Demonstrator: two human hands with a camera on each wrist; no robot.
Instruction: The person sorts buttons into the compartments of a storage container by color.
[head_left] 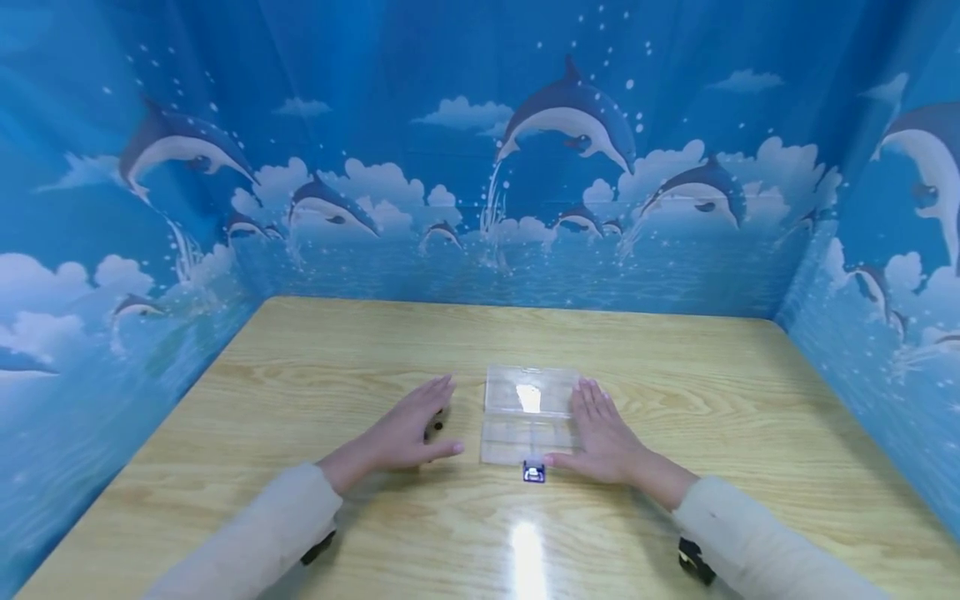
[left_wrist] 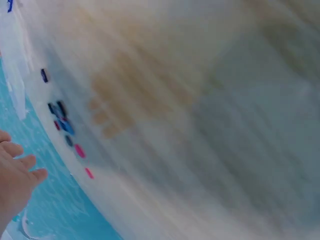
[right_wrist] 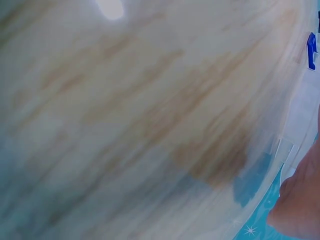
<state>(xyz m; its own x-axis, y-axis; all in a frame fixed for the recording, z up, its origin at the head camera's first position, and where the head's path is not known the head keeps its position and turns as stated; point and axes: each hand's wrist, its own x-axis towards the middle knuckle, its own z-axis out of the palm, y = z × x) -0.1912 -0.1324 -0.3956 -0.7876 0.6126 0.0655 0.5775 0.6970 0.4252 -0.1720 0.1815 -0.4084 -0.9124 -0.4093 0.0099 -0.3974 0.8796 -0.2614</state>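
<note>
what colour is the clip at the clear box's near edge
Blue; the clip shows best in the right wrist view.

I am working at a wood-grain tabletop [head_left: 337,350]. A clear compartment box [head_left: 506,450] is lying open roughly midway between the left and right edges, a blue part [head_left: 534,477] sitting at its near side. Small dark, blue and pink pieces [left_wrist: 64,125] are lying between the box and the left edge.
</note>
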